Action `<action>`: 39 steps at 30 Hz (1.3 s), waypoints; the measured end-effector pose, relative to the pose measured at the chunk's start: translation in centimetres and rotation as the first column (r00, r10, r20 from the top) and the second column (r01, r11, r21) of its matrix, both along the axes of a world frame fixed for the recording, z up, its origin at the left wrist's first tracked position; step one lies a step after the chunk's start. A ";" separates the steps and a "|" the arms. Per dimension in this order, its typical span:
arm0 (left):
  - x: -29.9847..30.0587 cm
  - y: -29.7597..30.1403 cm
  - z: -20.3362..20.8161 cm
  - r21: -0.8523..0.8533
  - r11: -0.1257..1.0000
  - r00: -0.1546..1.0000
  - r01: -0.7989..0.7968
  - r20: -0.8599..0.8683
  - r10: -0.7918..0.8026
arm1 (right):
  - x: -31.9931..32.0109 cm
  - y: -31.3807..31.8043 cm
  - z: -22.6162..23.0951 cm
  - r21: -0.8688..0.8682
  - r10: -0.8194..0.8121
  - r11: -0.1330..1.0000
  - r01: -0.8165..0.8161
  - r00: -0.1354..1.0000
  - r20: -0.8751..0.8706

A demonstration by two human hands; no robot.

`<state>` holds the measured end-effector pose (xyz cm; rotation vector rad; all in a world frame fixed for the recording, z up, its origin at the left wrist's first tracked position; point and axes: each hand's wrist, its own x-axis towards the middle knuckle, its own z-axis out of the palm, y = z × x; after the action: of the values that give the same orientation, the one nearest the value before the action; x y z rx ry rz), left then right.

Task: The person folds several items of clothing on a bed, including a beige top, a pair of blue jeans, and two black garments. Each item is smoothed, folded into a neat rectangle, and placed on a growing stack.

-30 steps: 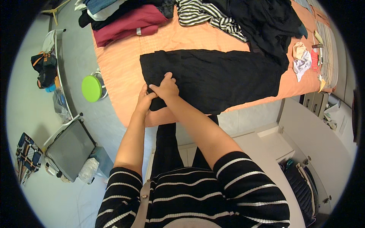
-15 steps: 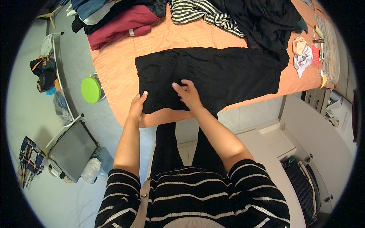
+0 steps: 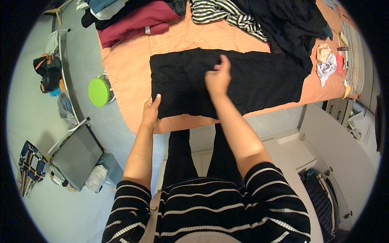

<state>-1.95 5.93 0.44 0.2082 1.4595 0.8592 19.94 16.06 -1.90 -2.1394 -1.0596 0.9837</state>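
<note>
Black cloth (image 3: 182, 85) lies beneath the half-open right hand (image 3: 218, 81), left edge gripped by the left hand (image 3: 151, 111)

Garment (image 3: 263, 81) on bed (image 3: 125, 81), stool (image 3: 98, 92) left, clothes pile (image 3: 135, 24) behind

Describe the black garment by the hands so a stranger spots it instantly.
Find the peach-covered bed. Along its near side lies a wide black garment, with the left hand at its left edge and the right hand over its middle. Unlike the rumpled dark heap at its upper right, it is spread flat.
</note>
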 end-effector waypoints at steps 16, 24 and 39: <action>-0.9 -1.1 -4.6 -0.060 0.961 0.885 0.270 -0.379 -0.272 | -4.3 -2.5 1.3 -0.155 0.866 0.323 -0.933 0.225 0.447; -1.7 -1.5 -5.0 -0.072 0.970 0.907 0.234 -0.343 -0.244 | 9.2 -6.1 2.1 -0.232 0.772 0.480 -0.846 0.281 0.570; 6.6 1.0 -0.3 0.296 0.772 0.685 0.563 -0.690 -0.235 | 3.6 -0.6 -1.0 0.098 0.026 0.994 -0.040 0.990 0.139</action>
<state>4.64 6.89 0.11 1.2847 1.6637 0.7928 23.52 15.42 -2.88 -2.1379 -1.1881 0.7888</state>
